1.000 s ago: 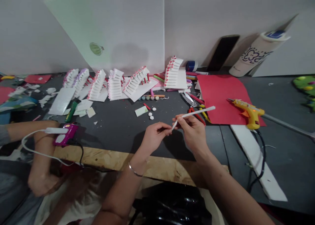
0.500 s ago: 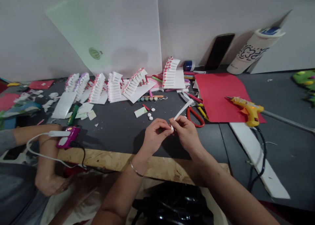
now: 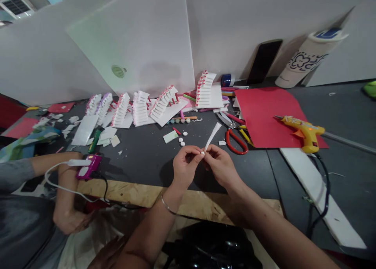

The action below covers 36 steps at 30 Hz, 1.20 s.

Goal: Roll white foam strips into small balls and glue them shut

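My left hand (image 3: 185, 165) and my right hand (image 3: 221, 165) meet over the dark tabletop (image 3: 141, 155), both pinching the lower end of a narrow white foam strip (image 3: 212, 134). The strip slants up and to the right from my fingertips. A few small white discs (image 3: 182, 139) and a pale green scrap (image 3: 170, 136) lie just beyond my left hand. Red-handled scissors (image 3: 235, 140) rest right of the strip.
Several white stepped foam models (image 3: 141, 106) line the back by a leaning white board (image 3: 138, 45). A red sheet (image 3: 264, 112), a yellow glue gun (image 3: 305, 131) with its cord, and a long white strip (image 3: 320, 200) lie right. Another person's arm (image 3: 63, 182) and a pink device (image 3: 88, 168) are left.
My hands came together and the strip's far end swung from pointing right to pointing more upright. The red scissors, hidden at first, came into sight. The view shifted slightly.
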{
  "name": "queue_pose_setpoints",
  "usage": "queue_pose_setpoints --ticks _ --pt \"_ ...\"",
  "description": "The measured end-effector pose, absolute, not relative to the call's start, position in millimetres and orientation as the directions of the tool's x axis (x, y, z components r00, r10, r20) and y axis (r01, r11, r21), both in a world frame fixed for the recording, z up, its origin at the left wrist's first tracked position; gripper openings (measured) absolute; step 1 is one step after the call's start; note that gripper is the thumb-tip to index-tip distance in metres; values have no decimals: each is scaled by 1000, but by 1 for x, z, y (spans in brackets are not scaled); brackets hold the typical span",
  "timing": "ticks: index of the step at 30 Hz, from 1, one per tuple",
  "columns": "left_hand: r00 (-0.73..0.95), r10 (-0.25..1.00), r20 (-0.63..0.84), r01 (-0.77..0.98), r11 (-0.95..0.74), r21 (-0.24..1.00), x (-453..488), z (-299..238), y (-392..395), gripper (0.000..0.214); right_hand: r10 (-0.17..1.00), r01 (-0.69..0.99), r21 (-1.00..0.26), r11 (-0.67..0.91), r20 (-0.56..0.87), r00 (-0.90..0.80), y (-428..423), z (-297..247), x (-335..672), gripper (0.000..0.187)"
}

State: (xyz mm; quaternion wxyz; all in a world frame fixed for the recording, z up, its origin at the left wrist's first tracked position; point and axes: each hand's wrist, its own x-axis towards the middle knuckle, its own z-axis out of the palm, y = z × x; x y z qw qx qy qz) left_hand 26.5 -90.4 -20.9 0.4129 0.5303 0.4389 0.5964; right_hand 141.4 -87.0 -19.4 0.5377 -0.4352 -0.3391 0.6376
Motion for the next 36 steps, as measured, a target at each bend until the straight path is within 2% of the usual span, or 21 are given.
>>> queue_pose_setpoints --ticks 4,8,12,18,21,26,32,36 --pt "-72 960 272 78 -266 961 24 -20 -89 17 977 -366 -906 -213 -204 -64 -87 -22 142 32" --pt "-85 945 315 160 -299 941 20 -17 -87 16 968 -395 -885 -245 -243 -55 -86 -19 143 39" --pt "-187 963 192 78 -180 981 20 -24 -84 21 950 -442 -843 -307 -299 -91 -86 -13 142 42" --pt "-239 970 50 -66 -68 996 24 -34 -82 27 960 -440 -854 -279 -249 -125 -90 -15 143 35" --pt "-228 968 110 -30 -120 992 24 -32 -83 24 961 -446 -851 -277 -250 -120 -91 -20 145 33" --pt "-191 931 310 209 -270 940 20 -25 -85 14 955 -442 -846 -298 -267 -132 -91 -23 148 30" --pt "-97 968 231 216 -206 954 15 -18 -83 16 956 -426 -856 -293 -268 -120 -89 -21 148 29" --pt "-73 967 245 256 -219 942 14 -16 -82 16 953 -414 -859 -301 -281 -111 -87 -21 148 31"
